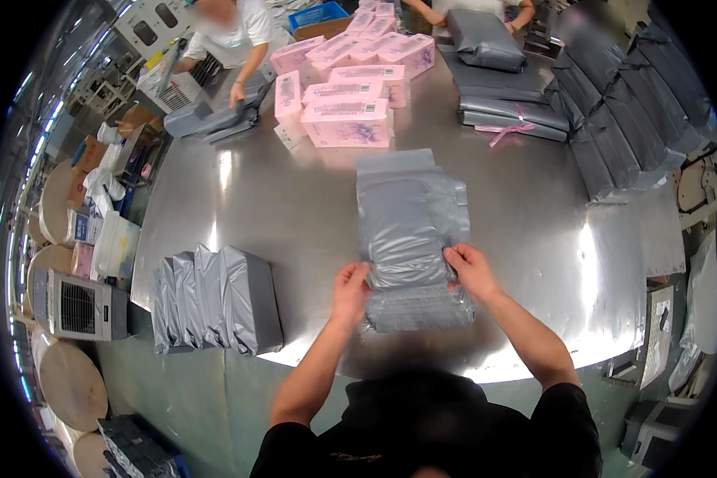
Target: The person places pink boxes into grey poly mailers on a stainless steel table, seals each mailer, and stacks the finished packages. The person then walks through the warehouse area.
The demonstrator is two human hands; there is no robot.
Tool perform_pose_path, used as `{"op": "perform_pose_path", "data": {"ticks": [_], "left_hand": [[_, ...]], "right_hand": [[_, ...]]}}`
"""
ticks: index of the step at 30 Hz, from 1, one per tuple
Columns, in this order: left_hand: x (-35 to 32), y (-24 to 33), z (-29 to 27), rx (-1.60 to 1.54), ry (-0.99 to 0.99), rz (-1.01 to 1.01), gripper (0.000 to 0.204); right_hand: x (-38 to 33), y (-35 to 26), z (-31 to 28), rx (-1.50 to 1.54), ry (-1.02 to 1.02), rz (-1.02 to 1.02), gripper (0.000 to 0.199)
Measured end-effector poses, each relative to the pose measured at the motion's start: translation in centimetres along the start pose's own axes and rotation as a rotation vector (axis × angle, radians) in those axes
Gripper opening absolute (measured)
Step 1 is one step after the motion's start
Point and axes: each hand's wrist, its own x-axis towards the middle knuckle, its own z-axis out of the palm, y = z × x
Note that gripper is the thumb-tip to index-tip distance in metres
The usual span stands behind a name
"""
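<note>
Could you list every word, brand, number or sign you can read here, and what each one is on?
Nothing I can quote.
Pink packs: small lettering and barcodes, too small to read.
Black shirt: pale script, too small and blurred to read.
White-and-blue package at far left: markings too small to read.
Gray bag between the left hand and right hand: no lettering visible.

A black short-sleeved top (470, 422) is worn
Its front is marked, toward the wearer's left, with a small line of pale, slanted script (357, 458); the left sleeve (283, 452) and right sleeve (567, 426) are cut short in the same black, and the left forearm (312, 362), right forearm (527, 336), left hand (349, 292) and right hand (473, 271) are left uncovered
</note>
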Motion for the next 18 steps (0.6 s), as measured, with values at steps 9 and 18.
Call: {"op": "perform_pose_path", "data": {"ticks": [9, 18], "left_hand": [[-3.1, -3.6, -4.9, -0.356, 0.044, -0.336, 0.019], [-11.2, -7.9, -17.1, -1.417, 0.079, 0.036, 0.026]], "right_hand": [[1.6, 1.3, 4.3, -0.184, -0.050, -0.196, 0.084], [1.8, 1.0, 29.2, -0.318, -0.766, -0.106, 0.101]]}}
